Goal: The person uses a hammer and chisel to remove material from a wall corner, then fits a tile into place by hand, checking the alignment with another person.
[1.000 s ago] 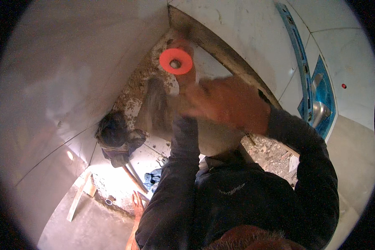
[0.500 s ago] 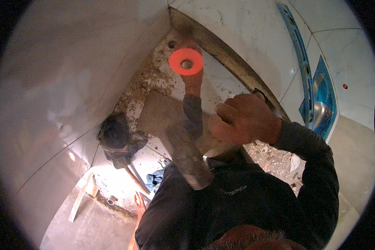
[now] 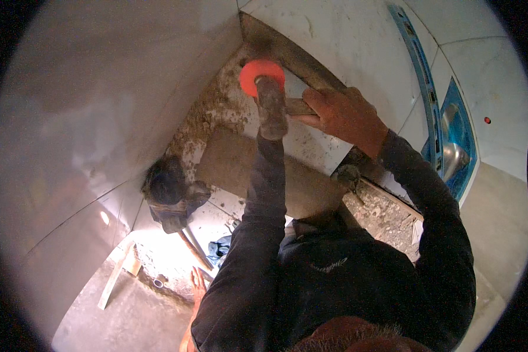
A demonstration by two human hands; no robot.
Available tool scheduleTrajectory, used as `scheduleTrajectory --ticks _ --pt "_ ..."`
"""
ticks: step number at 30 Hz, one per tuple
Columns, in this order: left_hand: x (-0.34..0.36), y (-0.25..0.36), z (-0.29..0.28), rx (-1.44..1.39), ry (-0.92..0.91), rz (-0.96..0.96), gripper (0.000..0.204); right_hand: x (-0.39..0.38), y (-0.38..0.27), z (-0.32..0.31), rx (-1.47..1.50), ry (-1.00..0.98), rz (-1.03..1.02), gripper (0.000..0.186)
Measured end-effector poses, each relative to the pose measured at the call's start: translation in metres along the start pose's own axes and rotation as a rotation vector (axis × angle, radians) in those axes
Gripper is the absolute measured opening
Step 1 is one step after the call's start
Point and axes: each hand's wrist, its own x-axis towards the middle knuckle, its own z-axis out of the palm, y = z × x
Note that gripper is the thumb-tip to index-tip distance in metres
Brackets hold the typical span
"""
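Note:
In my right hand [image 3: 353, 117] is the wooden handle of a club hammer, the fingers closed round it. Its dark steel head [image 3: 272, 114] covers the top of a chisel, and I cannot tell whether they touch. The chisel's round orange-red hand guard [image 3: 251, 73] shows beyond the hammer head. My left arm [image 3: 268, 176] reaches up under the hammer to the chisel. Guard and hammer head hide most of my left hand, which grips the chisel below the guard. The chisel's tip is hidden too, near the far corner of the floor.
A brown-grey slab [image 3: 229, 164] lies on the dusty floor. Rubble [image 3: 384, 232] is at the right. A blue spirit level [image 3: 422, 82] leans against the right wall. A dark bundled thing [image 3: 165, 190] stands at the left. Someone's bare hand or foot [image 3: 198, 284] shows lower left.
My right hand has swung the hammer forward and down from above my lap, bringing its head over the chisel. The guard has shifted slightly away from me.

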Motion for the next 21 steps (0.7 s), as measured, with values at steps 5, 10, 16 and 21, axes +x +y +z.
scheduleTrajectory --ticks 5,10,16,21 --pt "-0.009 0.008 0.004 -0.012 0.012 0.002 0.027 -0.021 -0.023 -0.023 0.047 0.025 -0.167 0.038" --pt "0.003 0.0 0.003 0.023 0.014 0.001 0.029 -0.004 -0.012 -0.01 0.115 -0.114 0.141 0.042" --pt "-0.002 -0.005 -0.001 -0.01 0.086 -0.051 0.031 -0.029 0.008 0.007 0.097 -0.02 0.221 0.047" --pt "-0.04 0.058 -0.026 -0.086 0.388 -0.07 0.033 -0.078 -0.021 -0.009 0.328 -0.19 0.107 0.045"
